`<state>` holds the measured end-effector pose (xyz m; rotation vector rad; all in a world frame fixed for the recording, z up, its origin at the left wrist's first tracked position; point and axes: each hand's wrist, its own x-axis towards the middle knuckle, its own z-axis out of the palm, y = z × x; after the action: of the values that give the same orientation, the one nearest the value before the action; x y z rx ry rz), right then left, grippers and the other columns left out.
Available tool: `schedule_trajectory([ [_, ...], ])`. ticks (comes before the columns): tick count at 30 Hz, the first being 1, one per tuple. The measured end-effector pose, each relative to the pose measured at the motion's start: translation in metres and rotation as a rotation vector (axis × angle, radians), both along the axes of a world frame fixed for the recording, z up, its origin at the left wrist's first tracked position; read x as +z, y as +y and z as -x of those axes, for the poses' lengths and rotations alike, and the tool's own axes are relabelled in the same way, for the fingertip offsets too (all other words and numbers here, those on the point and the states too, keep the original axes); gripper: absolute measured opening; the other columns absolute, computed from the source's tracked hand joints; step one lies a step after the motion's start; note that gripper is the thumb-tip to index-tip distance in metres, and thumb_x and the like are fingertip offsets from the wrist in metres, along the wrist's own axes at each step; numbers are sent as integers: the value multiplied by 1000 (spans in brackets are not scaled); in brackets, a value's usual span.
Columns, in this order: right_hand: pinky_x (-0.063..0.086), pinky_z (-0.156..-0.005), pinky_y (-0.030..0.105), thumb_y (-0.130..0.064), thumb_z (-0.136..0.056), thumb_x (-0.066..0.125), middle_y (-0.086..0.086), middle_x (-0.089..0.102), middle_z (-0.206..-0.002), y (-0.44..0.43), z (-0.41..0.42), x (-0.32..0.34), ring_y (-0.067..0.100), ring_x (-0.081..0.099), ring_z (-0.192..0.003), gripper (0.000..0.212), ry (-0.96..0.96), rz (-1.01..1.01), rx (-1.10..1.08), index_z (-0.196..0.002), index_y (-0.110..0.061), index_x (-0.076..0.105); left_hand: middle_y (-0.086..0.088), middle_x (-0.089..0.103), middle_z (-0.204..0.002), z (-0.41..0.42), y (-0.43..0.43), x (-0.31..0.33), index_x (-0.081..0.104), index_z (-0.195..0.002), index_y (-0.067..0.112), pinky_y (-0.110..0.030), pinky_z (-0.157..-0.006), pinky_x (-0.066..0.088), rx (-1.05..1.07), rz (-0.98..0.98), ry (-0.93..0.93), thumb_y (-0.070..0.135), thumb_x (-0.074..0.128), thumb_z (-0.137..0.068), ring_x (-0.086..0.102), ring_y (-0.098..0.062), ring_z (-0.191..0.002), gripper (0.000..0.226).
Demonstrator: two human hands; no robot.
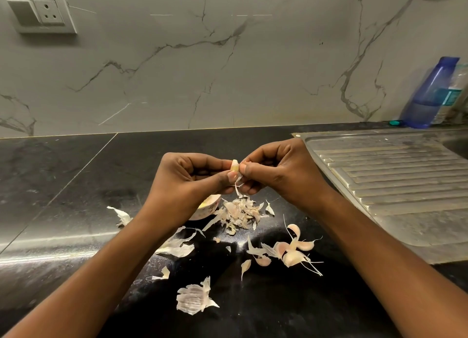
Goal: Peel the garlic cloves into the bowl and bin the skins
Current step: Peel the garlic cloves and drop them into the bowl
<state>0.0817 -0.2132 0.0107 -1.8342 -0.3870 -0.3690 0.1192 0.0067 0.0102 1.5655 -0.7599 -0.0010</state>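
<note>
My left hand [192, 180] pinches a pale garlic clove [235, 166] above the black counter. My right hand [276, 170] pinches the same clove from the right, and a strip of skin [238, 187] hangs down from it. A small light bowl [207, 207] sits under my left wrist, mostly hidden. A heap of peeled skins [239, 212] lies just right of the bowl. Several unpeeled pinkish cloves [293, 251] lie nearer me on the right.
Loose skins lie scattered on the counter [76, 185], with a large papery piece [195, 298] near the front. A steel sink drainboard [395, 185] fills the right side. A blue bottle [428, 94] stands at the back right against the marble wall.
</note>
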Motion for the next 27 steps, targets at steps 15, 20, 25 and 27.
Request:
schedule_trajectory([
  [15,66,-69,32,-5,-96,75,12,81,-88,-1,2,5,27,80,-77,13,30,-9,5,-104,4,78,-6,82,-97,-1,1,2,78,-109,3,-28,-81,64,41,-17,-21,10,80,-81,80,-22,-89,29],
  [20,67,-71,35,-6,-95,76,12,81,-87,-1,1,3,28,80,-76,13,35,35,-7,-103,4,78,-1,82,-97,-1,1,0,79,-108,5,-27,-81,64,69,-82,-128,9,83,-82,80,-18,-89,27],
  [25,65,-64,31,-6,-93,78,12,79,-83,1,-1,1,27,78,-69,9,-25,59,-49,-97,2,78,-5,82,-95,2,-2,-2,79,-108,4,-30,-79,65,51,-63,-71,11,81,-81,81,-22,-86,28],
  [27,64,-63,29,-5,-93,78,13,79,-81,2,-1,0,26,78,-68,7,-41,51,-58,-96,2,77,-8,82,-96,3,-3,-1,78,-109,3,-29,-79,65,17,-23,5,12,79,-81,81,-24,-87,29],
])
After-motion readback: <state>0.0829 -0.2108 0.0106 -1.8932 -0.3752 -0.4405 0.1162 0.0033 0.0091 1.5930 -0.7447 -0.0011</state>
